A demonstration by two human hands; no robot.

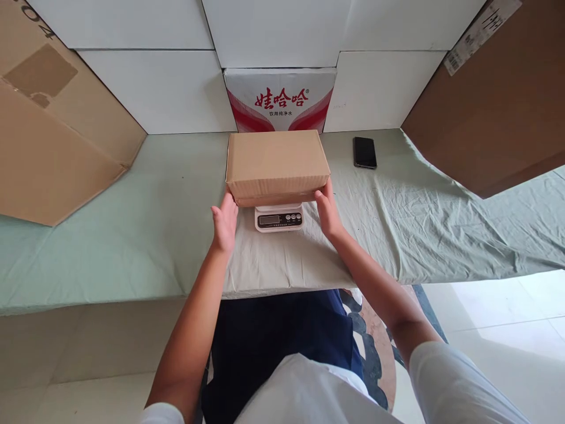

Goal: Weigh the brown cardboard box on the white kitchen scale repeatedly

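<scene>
Cardboard box (277,162) atop scale (279,217), fingers (229,203) touching both lower corners

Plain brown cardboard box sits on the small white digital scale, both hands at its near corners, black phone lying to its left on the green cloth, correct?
Not quite. The head view shows the black phone lying to the right of the plain brown cardboard box, not left. The rest holds.

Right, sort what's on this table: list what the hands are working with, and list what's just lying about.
In use:
- cardboard box, on the scale, touched at its lower corners by the left hand and right hand
- kitchen scale

Lying about:
- phone
- red-and-white carton
- big cardboard sheets
- green cloth
</scene>
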